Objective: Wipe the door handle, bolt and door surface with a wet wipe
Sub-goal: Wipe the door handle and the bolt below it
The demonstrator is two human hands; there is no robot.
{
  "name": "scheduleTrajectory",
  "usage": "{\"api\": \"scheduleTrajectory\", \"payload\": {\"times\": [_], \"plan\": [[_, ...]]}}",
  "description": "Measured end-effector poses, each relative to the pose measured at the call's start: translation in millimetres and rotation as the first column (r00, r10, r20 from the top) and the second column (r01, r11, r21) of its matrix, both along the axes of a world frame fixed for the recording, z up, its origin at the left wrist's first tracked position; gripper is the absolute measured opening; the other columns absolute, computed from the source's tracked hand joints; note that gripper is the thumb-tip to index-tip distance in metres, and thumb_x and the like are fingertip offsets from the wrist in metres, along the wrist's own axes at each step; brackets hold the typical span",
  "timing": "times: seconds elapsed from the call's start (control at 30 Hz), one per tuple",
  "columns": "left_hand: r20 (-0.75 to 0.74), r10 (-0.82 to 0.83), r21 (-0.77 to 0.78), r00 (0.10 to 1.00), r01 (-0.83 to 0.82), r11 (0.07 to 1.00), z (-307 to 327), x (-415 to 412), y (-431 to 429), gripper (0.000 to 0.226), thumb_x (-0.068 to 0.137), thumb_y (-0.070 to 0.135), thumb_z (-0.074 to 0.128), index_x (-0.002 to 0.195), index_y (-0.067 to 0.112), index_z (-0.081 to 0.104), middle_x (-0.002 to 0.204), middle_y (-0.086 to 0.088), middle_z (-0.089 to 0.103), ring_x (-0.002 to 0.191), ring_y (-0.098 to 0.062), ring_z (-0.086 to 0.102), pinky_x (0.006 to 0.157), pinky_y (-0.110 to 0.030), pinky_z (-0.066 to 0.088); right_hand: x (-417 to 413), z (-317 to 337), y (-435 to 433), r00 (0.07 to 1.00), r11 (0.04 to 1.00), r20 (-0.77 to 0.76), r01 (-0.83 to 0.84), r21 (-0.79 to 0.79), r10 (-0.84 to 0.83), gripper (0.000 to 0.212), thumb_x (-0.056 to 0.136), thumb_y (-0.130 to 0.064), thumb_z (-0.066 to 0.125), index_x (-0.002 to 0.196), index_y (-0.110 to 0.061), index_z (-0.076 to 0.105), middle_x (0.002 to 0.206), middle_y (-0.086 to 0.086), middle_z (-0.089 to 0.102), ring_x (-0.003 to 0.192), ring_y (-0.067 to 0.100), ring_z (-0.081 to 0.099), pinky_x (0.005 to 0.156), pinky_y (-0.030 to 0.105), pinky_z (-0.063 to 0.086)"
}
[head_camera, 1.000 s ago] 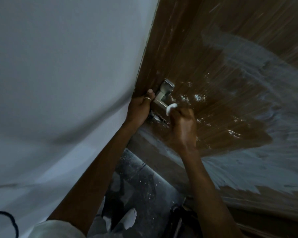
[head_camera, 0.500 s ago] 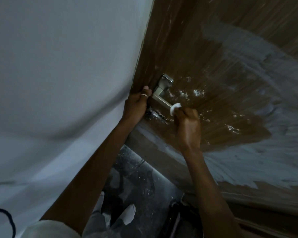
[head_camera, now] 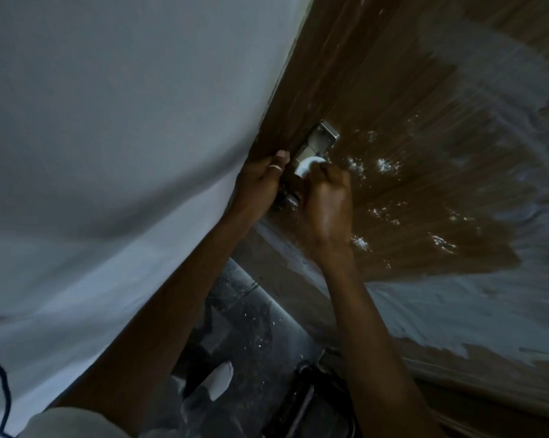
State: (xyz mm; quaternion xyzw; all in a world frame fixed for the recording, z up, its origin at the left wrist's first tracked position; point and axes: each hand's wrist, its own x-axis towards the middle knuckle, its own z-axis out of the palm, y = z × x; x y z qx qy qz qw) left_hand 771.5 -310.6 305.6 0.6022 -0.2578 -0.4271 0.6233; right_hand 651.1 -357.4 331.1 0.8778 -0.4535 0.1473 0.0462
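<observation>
A brown wooden door [head_camera: 424, 153] smeared with pale streaks and white specks fills the right side. Its silver handle [head_camera: 322, 139] sticks out near the door's left edge. My right hand [head_camera: 326, 203] grips a white wet wipe [head_camera: 309, 165] and presses it on the handle's lever just below the mounting plate. My left hand [head_camera: 260, 184], with a ring on one finger, holds the door's edge beside the handle. A dark metal part [head_camera: 287, 197], perhaps the bolt, shows between my hands, mostly hidden.
A pale wall [head_camera: 124, 137] takes up the left half. Below lies a dark speckled floor [head_camera: 260, 330], with my white-socked foot [head_camera: 219, 379] and a dark object [head_camera: 304, 403] near the door's bottom. A black cord [head_camera: 1, 393] hangs at the lower left.
My right hand has slid the wipe along the lever toward the handle's mounting plate and my left hand. The left hand keeps its hold on the door edge.
</observation>
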Motion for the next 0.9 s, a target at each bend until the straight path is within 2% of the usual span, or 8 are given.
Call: {"api": "scheduleTrajectory", "payload": {"times": [0.13,0.27,0.4,0.5,0.67,0.77,0.83,0.9], "plan": [[-0.032,-0.017,-0.077,0.999,0.014,0.997,1.5,-1.4,-5.7,0.026,0.102,0.036,0.051,0.114,0.027,0.071,0.104,0.019,0.068,0.101,0.006,0.062,0.102,-0.030,0.048,5.0,-3.0,-5.4,1.000,1.000,0.030,-0.007,0.027,0.006,0.028,0.087,-0.005,0.072,0.115,-0.007,0.069,0.124,0.011,0.065,0.116,0.029,0.056,0.086,0.022,0.048],[-0.020,-0.031,-0.082,0.999,0.029,0.996,-2.8,-4.9,-10.5,0.033,0.099,0.045,0.050,0.122,0.031,0.068,0.117,0.011,0.069,0.112,-0.005,0.063,0.102,-0.031,0.050,24.8,-3.1,-10.5,0.994,0.996,0.062,-0.087,-0.015,0.088,0.029,0.096,-0.013,0.061,0.125,-0.007,0.065,0.131,0.011,0.060,0.119,0.029,0.051,0.088,0.027,0.049],[-0.081,-0.013,-0.106,0.997,0.005,0.994,-3.5,-7.4,-11.2,0.030,0.105,0.026,0.046,0.129,0.020,0.062,0.110,0.011,0.065,0.096,0.008,0.061,0.091,-0.014,0.049,4.1,0.1,-11.0,0.992,0.992,0.038,-0.124,-0.009,0.124,0.028,0.092,-0.009,0.065,0.119,-0.008,0.068,0.122,0.010,0.063,0.112,0.027,0.056,0.082,0.027,0.049],[-0.083,-0.005,-0.101,0.997,-0.004,0.995,-2.9,-8.7,-9.2,0.029,0.106,0.023,0.044,0.128,0.018,0.063,0.106,0.012,0.065,0.092,0.006,0.061,0.085,-0.013,0.050,-10.7,1.2,-14.2,0.989,0.990,0.045,-0.143,0.005,0.143,0.022,0.091,-0.004,0.064,0.112,-0.007,0.070,0.113,0.012,0.067,0.103,0.026,0.063,0.080,0.027,0.053],[-0.097,0.006,-0.109,0.995,-0.017,0.994,2.8,-11.9,-6.0,0.030,0.106,0.022,0.042,0.130,0.017,0.060,0.105,0.012,0.067,0.091,0.012,0.064,0.081,-0.010,0.050,21.7,-4.0,-15.5,0.987,0.993,0.105,-0.121,-0.006,0.121,0.030,0.102,-0.025,0.052,0.124,-0.007,0.062,0.126,0.013,0.057,0.107,0.009,0.042,0.079,0.004,0.034],[-0.105,0.012,-0.094,0.994,-0.022,0.995,1.3,-9.3,-4.4,0.028,0.106,0.024,0.044,0.126,0.018,0.063,0.102,0.017,0.066,0.090,0.013,0.064,0.081,-0.009,0.049,13.6,-0.3,-10.9,0.979,0.984,0.096,-0.180,-0.013,0.180,0.027,0.096,-0.022,0.061,0.119,-0.008,0.066,0.124,0.013,0.060,0.113,0.024,0.053,0.082,0.017,0.043],[-0.093,0.002,-0.073,0.996,-0.009,0.997,-0.2,-7.1,-3.7,0.027,0.105,0.022,0.047,0.125,0.019,0.065,0.107,0.016,0.067,0.100,0.008,0.063,0.090,-0.013,0.050,-3.7,8.6,-9.9,0.977,0.982,0.111,-0.185,0.027,0.181,0.021,0.094,-0.017,0.064,0.114,-0.011,0.069,0.119,0.011,0.064,0.106,0.022,0.061,0.083,0.024,0.053],[-0.012,-0.009,-0.058,1.000,0.008,0.998,0.8,-6.3,-1.9,0.029,0.103,0.020,0.050,0.128,0.017,0.065,0.120,0.009,0.065,0.113,-0.002,0.059,0.099,-0.013,0.045,-13.2,24.9,-12.0,0.973,0.987,0.162,-0.160,-0.028,0.163,0.022,0.093,-0.005,0.064,0.113,-0.008,0.071,0.113,0.013,0.069,0.100,0.026,0.066,0.080,0.034,0.058]]}}
